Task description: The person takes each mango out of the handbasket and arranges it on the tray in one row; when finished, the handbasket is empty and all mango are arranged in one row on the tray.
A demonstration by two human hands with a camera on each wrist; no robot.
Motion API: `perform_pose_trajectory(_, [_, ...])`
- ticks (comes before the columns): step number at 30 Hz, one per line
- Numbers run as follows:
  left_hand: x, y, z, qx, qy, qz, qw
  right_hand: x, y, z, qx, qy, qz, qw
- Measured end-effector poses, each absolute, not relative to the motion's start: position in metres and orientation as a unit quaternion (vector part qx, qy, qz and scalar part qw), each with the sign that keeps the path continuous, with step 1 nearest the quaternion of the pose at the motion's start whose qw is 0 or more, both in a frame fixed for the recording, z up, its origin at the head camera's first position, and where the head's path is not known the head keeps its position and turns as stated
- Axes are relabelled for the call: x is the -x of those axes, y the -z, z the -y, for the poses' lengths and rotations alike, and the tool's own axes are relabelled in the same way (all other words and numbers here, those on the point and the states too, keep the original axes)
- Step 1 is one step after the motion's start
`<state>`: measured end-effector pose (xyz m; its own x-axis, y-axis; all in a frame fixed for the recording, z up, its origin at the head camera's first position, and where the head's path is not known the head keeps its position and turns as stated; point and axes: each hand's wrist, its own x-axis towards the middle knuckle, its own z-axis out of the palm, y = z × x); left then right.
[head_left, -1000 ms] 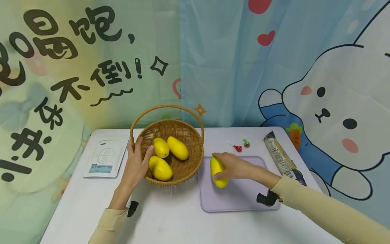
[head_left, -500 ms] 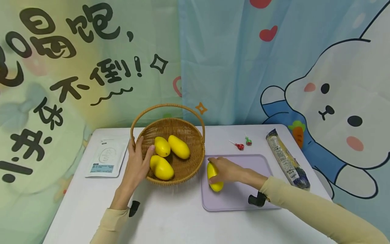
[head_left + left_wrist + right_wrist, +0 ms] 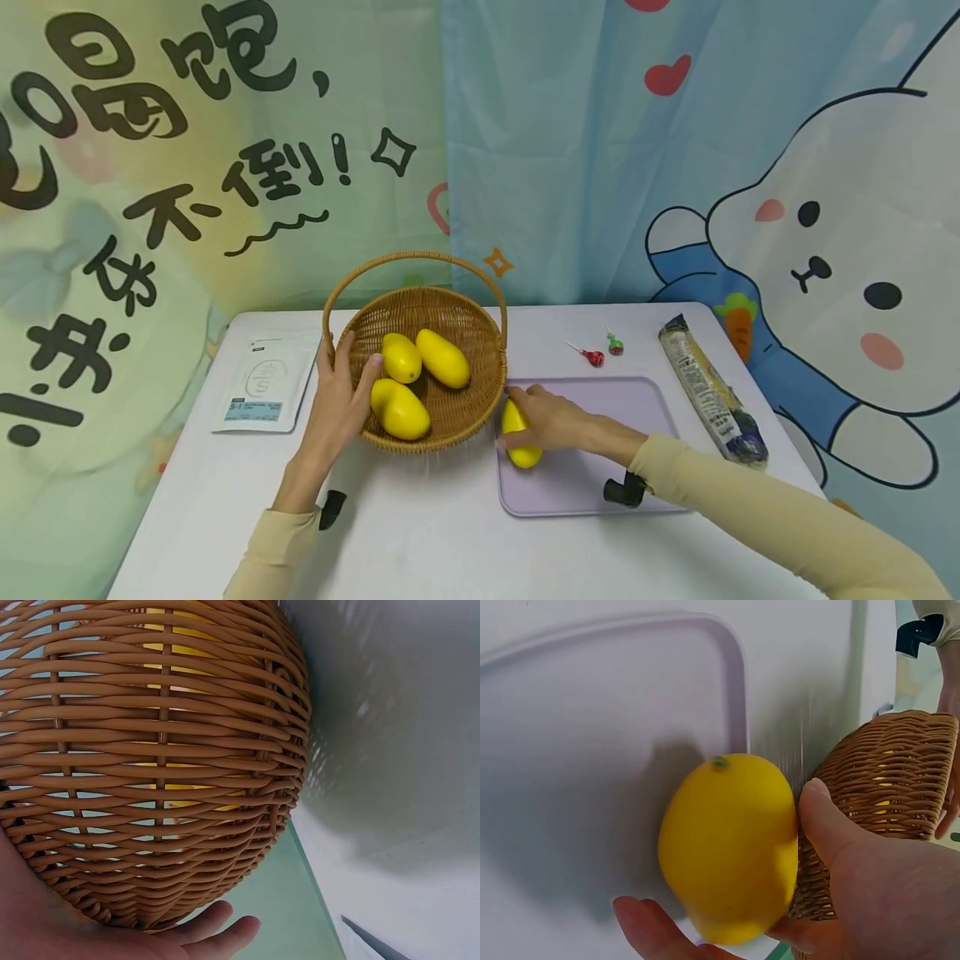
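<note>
While the left hand (image 3: pixel 337 410) grips a basket (image 3: pixel 480 392) containing three fruits (image 3: pixel 402 411), the right hand (image 3: pixel 557 422) clasps a fourth fruit (image 3: pixel 731 832).

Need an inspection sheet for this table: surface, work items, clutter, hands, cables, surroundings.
Surface: white table, lilac tray on it.
Work items: basket holding three yellow fruits; fourth fruit at the tray's edge nearest the basket.
Clutter: white pouch on the left; red lollipop, green lollipop and long packet on the right.
Hands: left hand grips the basket's side; right hand holds the fourth fruit.
Cables: nothing seen.
Surroundings: printed curtain behind.
</note>
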<state>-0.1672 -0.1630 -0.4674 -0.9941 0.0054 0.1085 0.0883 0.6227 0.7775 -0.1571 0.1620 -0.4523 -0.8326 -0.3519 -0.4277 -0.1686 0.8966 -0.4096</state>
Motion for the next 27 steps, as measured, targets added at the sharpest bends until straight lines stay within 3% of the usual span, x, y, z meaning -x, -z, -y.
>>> perform_pose_trajectory(15, [0.167, 0.465, 0.163, 0.033, 0.436, 0.898, 0.050, 0.153, 0.416, -0.171, 0.118, 0.153, -0.950, 0.244])
perform_pose_trajectory(27, [0.167, 0.466, 0.163, 0.035, 0.440, 0.896, 0.051, 0.164, 0.350, -0.167, 0.200, 0.132, -0.947, 0.215])
